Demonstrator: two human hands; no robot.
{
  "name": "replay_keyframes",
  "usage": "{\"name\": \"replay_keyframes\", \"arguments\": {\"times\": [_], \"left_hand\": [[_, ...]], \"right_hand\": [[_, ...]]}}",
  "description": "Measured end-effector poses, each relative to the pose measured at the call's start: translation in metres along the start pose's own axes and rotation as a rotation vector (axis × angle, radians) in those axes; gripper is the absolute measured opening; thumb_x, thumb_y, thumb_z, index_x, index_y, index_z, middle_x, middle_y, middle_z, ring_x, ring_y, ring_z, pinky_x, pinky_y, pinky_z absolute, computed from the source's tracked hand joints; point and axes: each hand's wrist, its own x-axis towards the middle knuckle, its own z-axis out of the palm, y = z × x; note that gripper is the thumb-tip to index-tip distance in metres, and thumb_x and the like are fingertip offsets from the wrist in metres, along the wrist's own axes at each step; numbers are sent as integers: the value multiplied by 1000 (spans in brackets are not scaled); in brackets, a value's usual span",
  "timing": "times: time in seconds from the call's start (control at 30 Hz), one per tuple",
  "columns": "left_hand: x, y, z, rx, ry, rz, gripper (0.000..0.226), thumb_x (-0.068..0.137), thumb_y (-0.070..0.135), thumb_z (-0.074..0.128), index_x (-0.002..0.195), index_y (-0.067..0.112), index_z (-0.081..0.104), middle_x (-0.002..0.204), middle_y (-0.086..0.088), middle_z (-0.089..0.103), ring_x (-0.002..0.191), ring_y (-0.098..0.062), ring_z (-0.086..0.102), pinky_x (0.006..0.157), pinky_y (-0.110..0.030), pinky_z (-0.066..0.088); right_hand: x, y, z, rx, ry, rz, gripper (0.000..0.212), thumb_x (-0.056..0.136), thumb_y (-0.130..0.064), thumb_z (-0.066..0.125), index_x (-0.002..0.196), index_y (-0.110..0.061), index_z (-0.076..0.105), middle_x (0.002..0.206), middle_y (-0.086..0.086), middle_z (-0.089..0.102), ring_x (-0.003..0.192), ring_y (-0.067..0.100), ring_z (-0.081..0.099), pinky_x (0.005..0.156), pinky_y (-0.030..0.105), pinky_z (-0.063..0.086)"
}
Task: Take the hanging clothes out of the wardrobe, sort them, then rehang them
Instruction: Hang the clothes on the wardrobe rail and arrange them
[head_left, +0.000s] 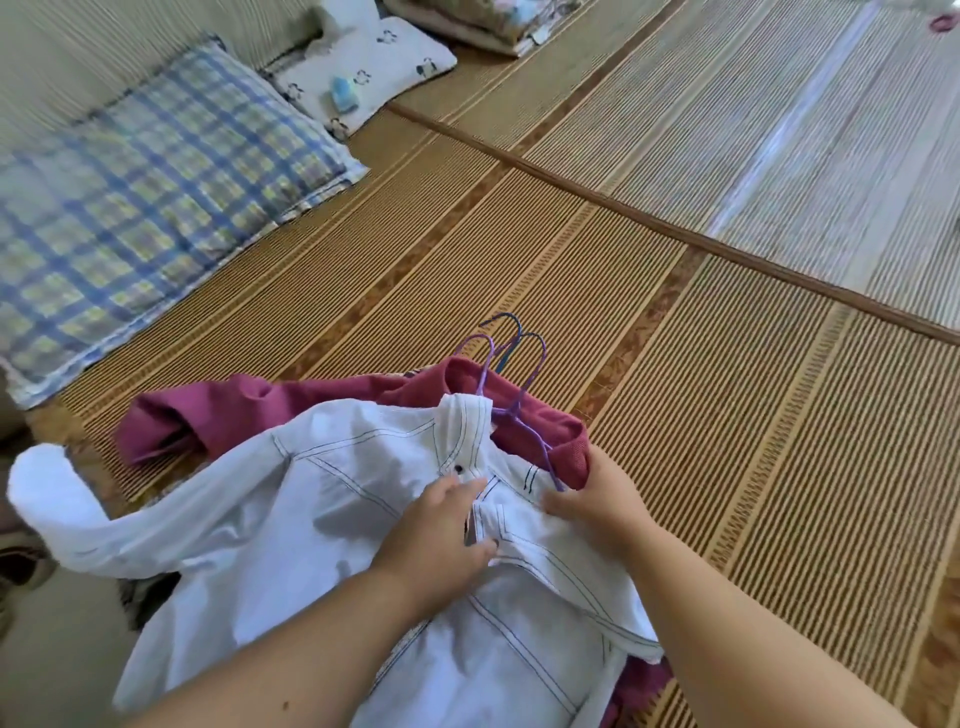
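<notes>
A white shirt (291, 499) with dark stitching lies on top of a maroon garment (249, 410) on the bamboo mat at the bed's near edge. Purple and blue hanger hooks (511, 353) stick out past the collars. My left hand (441, 530) pinches the left side of the white shirt's front placket near a dark button. My right hand (592, 499) grips the right side of the placket, close to the purple hanger wire. One white sleeve hangs off the bed's left edge.
A blue plaid pillow (140, 202) and a white printed pillow (363, 73) lie at the far left of the bamboo mat (727, 415). Folded bedding (483, 21) sits at the far edge. A wooden strip (675, 228) joins the two mats.
</notes>
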Motion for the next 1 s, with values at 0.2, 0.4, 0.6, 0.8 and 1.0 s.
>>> {"name": "replay_keyframes", "arguments": {"times": [0.2, 0.4, 0.6, 0.8, 1.0], "left_hand": [[-15, 44, -57, -82, 424, 155, 75, 86, 34, 59, 150, 25, 19, 156, 4, 16, 142, -10, 9, 112, -24, 7], [-53, 69, -113, -96, 614, 94, 82, 85, 41, 61, 149, 11, 19, 151, -9, 28, 139, -23, 21, 113, -31, 15], [-133, 80, -162, -231, 1011, -23, 73, 77, 35, 73, 127, 0, 33, 132, -20, 30, 123, -31, 31, 102, -31, 27], [-237, 74, -225, -366, 1086, -258, 64, 91, 34, 56, 136, -4, 31, 139, -21, 37, 128, -35, 33, 106, -38, 23], [-372, 47, -279, -675, 1211, -235, 41, 93, 22, 56, 126, 0, 43, 135, -13, 46, 122, -25, 46, 91, -21, 31]], "right_hand": [[-54, -49, -15, -56, 8, -261, 53, 64, -26, 78, 103, -51, 52, 92, -33, 61, 80, -11, 59, 70, 18, 47], [-114, -94, -16, -72, 5, -396, 56, 66, -28, 80, 105, -55, 50, 97, -35, 60, 85, -12, 57, 76, 19, 48], [-192, -151, -11, -80, -34, -542, 55, 67, -30, 79, 105, -55, 49, 96, -34, 59, 85, -13, 56, 68, 14, 44], [-287, -219, 3, -153, -100, -680, 60, 64, -29, 79, 107, -56, 47, 89, -29, 63, 81, -8, 59, 70, 16, 47], [-393, -295, 24, -241, -219, -805, 54, 60, -30, 72, 106, -48, 50, 86, -16, 66, 76, 0, 61, 73, 26, 54]]}}
